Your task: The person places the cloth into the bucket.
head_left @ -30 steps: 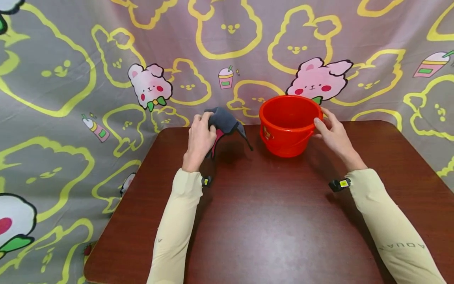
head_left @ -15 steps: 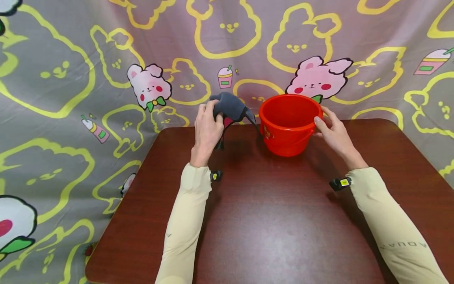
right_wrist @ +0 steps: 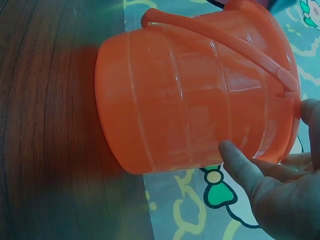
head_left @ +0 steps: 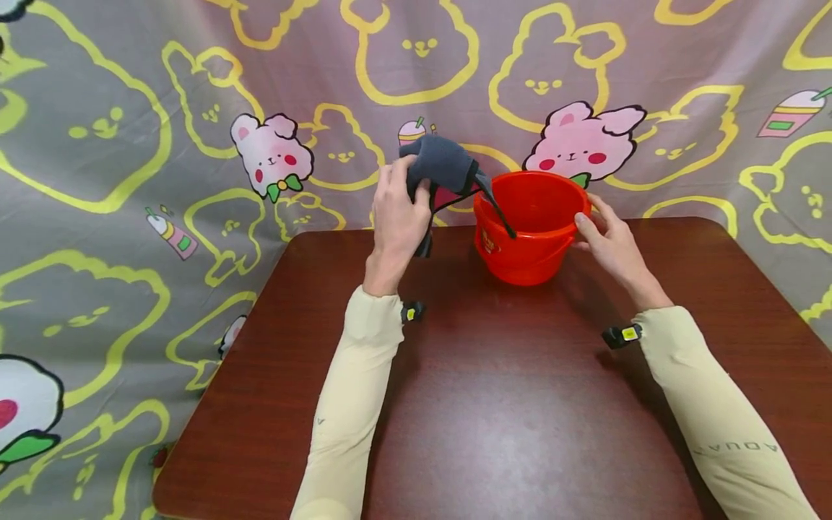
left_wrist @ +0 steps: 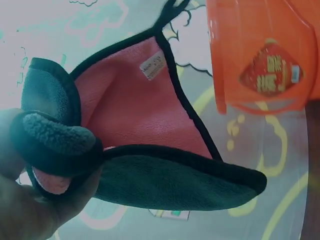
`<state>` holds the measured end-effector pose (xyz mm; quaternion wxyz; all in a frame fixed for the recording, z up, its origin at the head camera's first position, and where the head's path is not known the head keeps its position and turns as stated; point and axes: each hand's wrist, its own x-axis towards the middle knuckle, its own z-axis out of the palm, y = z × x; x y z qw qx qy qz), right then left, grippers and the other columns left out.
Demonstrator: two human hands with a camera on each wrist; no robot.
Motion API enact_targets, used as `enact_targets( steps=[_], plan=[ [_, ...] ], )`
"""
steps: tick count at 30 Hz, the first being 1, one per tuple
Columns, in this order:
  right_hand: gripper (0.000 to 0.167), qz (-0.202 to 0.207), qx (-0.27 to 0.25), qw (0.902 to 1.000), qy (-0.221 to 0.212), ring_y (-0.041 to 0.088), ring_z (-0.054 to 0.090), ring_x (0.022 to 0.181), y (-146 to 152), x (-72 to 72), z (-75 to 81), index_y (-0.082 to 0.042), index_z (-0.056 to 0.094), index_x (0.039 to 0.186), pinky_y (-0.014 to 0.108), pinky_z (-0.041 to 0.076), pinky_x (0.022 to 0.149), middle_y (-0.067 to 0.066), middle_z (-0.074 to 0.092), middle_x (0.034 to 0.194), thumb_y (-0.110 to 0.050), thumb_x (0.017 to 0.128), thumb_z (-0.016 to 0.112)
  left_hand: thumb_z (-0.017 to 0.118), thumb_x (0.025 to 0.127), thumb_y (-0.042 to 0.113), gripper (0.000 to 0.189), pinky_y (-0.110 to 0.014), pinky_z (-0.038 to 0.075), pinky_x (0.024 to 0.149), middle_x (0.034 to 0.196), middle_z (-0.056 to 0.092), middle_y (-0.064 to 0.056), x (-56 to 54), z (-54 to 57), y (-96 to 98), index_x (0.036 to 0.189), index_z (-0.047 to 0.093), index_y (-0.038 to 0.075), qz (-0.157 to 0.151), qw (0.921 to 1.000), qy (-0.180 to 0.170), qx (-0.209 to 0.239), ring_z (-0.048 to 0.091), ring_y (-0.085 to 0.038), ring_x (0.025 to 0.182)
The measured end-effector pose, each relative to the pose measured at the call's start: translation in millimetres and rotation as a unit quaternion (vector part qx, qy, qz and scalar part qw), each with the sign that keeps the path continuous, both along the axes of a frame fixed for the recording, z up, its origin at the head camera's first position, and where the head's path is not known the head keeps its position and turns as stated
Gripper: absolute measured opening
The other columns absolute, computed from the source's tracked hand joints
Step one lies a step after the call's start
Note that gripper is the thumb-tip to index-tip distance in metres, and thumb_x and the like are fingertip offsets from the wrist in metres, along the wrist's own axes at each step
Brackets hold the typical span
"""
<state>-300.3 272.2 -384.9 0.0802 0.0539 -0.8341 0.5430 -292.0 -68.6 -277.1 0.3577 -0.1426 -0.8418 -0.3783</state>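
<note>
My left hand (head_left: 399, 220) grips a dark blue-grey cleaning cloth (head_left: 443, 163) by one bunched end, above the table. The left wrist view shows the cloth's pink inner side (left_wrist: 127, 102), its black edging and a small white label. The cloth's free end hangs in front of the left rim of a red plastic bucket (head_left: 520, 258); I cannot tell whether they touch. The bucket stands upright near the table's back edge. My right hand (head_left: 614, 249) holds its right side at the rim, and one fingertip (right_wrist: 229, 150) lies against the outer wall.
The table (head_left: 513, 404) is dark brown wood with rounded corners. Right behind it hangs a grey curtain (head_left: 364, 65) with yellow outlines and pink rabbits. The bucket's handle (right_wrist: 220, 37) lies folded down along its side.
My left hand has raised the cloth off to the right and upward, bringing it from beside the bucket to its left rim. My right hand and the bucket have stayed almost still.
</note>
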Motion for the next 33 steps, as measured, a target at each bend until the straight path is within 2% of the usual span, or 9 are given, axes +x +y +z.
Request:
enact_targets(
  steps=[3,6,10,16,21,27,33],
  plan=[
    [0.066,-0.002,0.003,1.0000,0.003,0.031,0.054,0.126,0,-0.4,0.1,-0.028,0.017,0.158,0.009,0.052,0.073,0.019,0.035,0.156,-0.042,0.101,0.047,0.062,0.095,0.015,0.034,-0.042,0.052,0.095,0.118,0.060,-0.018,0.6,5.6,10.1,0.128,0.059,0.005,-0.013,0.9998,0.009,0.007,0.062,-0.031,0.107],
    [0.065,-0.002,0.006,0.9999,0.009,0.017,0.059,0.115,0,-1.0,0.1,-0.027,0.019,0.158,0.009,0.052,0.073,0.020,0.038,0.154,-0.042,0.101,0.047,0.062,0.095,0.015,0.033,-0.039,0.052,0.094,0.116,0.059,-0.016,0.6,11.7,19.3,0.127,0.059,0.006,-0.022,0.9995,0.015,0.019,0.061,-0.029,0.106],
    [0.064,-0.001,0.006,0.9999,0.015,0.001,0.058,0.106,2,-0.7,0.7,-0.027,0.021,0.158,0.009,0.052,0.073,0.021,0.040,0.152,-0.042,0.101,0.048,0.061,0.096,0.016,0.032,-0.035,0.050,0.094,0.117,0.059,-0.015,1.2,21.5,32.5,0.125,0.059,0.005,-0.051,0.9979,0.023,0.034,0.058,-0.026,0.107],
    [0.064,0.004,-0.001,0.9999,0.012,-0.006,0.058,0.098,2,-1.0,1.5,-0.028,0.021,0.158,0.010,0.053,0.073,0.023,0.040,0.151,-0.042,0.101,0.048,0.062,0.095,0.014,0.031,-0.027,0.047,0.099,0.119,0.058,-0.014,3.9,31.3,51.8,0.124,0.058,0.004,-0.091,0.9940,0.036,0.049,0.055,-0.023,0.112],
    [0.062,0.006,-0.015,0.9997,0.016,-0.008,0.059,0.094,2,-2.2,0.9,-0.030,0.024,0.156,0.010,0.053,0.074,0.023,0.041,0.150,-0.040,0.101,0.049,0.062,0.095,0.016,0.033,-0.022,0.044,0.097,0.119,0.059,-0.012,1.1,35.3,66.5,0.126,0.058,0.005,-0.116,0.9911,0.032,0.056,0.054,-0.020,0.112],
    [0.060,0.010,-0.014,0.9994,0.031,-0.008,0.060,0.091,2,-1.0,-0.4,-0.029,0.026,0.156,0.009,0.052,0.071,0.022,0.046,0.140,-0.039,0.101,0.049,0.062,0.095,0.018,0.034,-0.020,0.045,0.093,0.120,0.058,-0.010,-4.3,30.6,82.0,0.127,0.056,0.008,-0.141,0.9882,0.002,0.061,0.054,-0.017,0.110],
    [0.059,0.010,-0.009,0.9994,0.032,-0.008,0.059,0.093,1,-0.4,-1.0,-0.031,0.028,0.155,0.009,0.052,0.072,0.016,0.049,0.132,-0.041,0.101,0.049,0.062,0.095,0.019,0.035,-0.022,0.047,0.088,0.118,0.057,-0.009,-16.3,14.8,93.9,0.128,0.054,0.011,-0.145,0.9855,-0.030,0.082,0.053,-0.016,0.107]
  ],
)
